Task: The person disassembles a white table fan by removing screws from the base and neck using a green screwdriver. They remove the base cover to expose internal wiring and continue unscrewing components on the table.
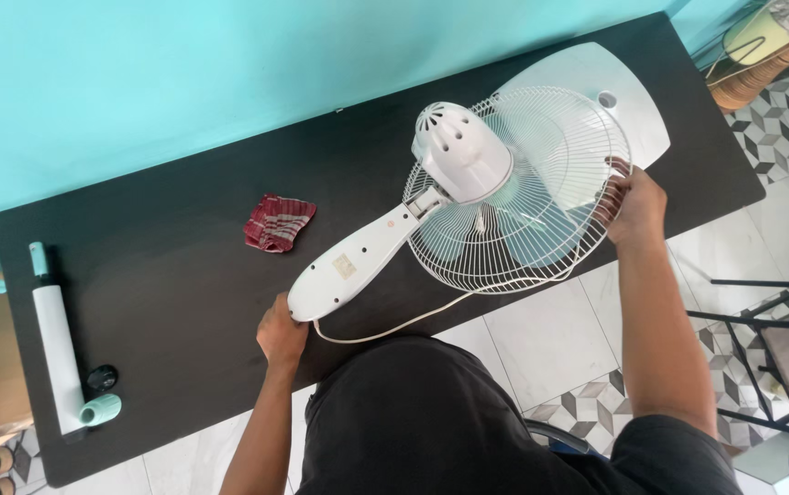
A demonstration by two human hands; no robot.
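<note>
A: Holding the fan (pixel 468 197) flat on the dark table (pixel 165 284), the left hand (pixel 281 332) is curled around the end of the white neck (pixel 358 261), near the cord (pixel 394 323).
B: And the right hand (pixel 634 203) is gripping the wire guard (pixel 541 202) rim, fingers hooked through.
A: Both should be keeping pressure even, I'd say, so the cage isn't bending.
B: Also minding the base plate (pixel 619 92) behind; cloth (pixel 277 223) and tube (pixel 60 353) are lying well apart.
</note>
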